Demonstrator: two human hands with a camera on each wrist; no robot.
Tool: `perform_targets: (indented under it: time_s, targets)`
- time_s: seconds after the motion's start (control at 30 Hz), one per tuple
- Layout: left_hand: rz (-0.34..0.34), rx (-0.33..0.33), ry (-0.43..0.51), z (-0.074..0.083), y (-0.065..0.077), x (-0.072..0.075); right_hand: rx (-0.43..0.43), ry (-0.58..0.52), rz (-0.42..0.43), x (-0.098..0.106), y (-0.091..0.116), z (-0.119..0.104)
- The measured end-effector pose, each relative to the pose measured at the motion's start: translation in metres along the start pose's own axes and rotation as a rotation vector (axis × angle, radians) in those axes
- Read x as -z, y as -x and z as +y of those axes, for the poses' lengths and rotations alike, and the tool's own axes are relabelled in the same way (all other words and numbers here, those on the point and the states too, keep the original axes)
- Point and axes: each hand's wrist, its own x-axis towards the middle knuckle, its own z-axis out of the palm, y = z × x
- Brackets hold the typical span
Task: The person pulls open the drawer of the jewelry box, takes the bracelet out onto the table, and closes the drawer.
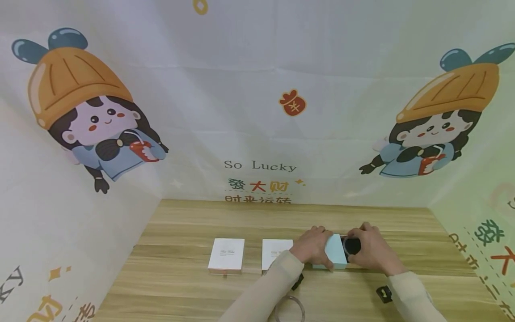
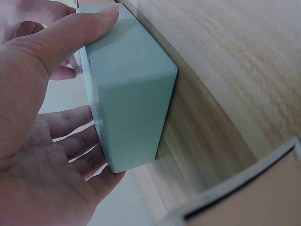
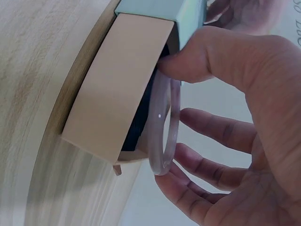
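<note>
My left hand (image 1: 313,247) grips a light teal drawer box (image 1: 336,251), its thumb along one side and its fingers round the other in the left wrist view. Out of the box's right end sticks a beige inner drawer (image 3: 113,89) with a dark lining (image 3: 139,123) and a small pull tab. My right hand (image 1: 375,248) pinches a pale, translucent bangle (image 3: 157,129) between thumb and fingers. The bangle stands on edge right at the open drawer, overlapping the dark lining. Part of the drawer is hidden behind the bangle and hand.
Two white boxes stand to the left: one box (image 1: 226,254) in full view, another box (image 1: 276,248) partly behind the left arm. Another bangle (image 1: 303,308) lies near the front of the wooden table (image 1: 181,286). A printed cloth (image 1: 257,112) hangs behind.
</note>
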Motion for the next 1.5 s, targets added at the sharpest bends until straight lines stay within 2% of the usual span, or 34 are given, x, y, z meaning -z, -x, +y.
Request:
perform_targets:
  time_s: [0.27, 0.53, 0.73, 0.97, 1.07, 1.3, 1.5]
  targets:
    - [-0.011, 0.009, 0.000, 0.000, 0.000, -0.001, 0.003, -0.013, 0.062, 0.003, 0.010, 0.003]
    - [0.001, -0.002, -0.001, -0.001, 0.000, 0.000, -0.014, -0.132, 0.094, 0.004, 0.023, -0.005]
    - [0.005, 0.000, -0.003, 0.000, 0.001, -0.001, -0.005, -0.240, 0.073, 0.001, 0.036, -0.014]
    - [0.014, -0.005, 0.006, 0.000, 0.000, -0.001, 0.071, -0.261, 0.108, -0.007, 0.050, -0.024]
    - [0.007, -0.004, 0.005, 0.000, 0.000, -0.002, 0.073, -0.274, 0.089, -0.011, 0.058, -0.027]
    - [0.000, 0.003, 0.004, 0.001, 0.001, -0.002, 0.165, -0.239, 0.023, -0.025, 0.074, -0.025]
    - [0.003, 0.008, -0.007, 0.001, 0.002, 0.000, 0.146, -0.236, -0.083, -0.036, 0.082, -0.026]
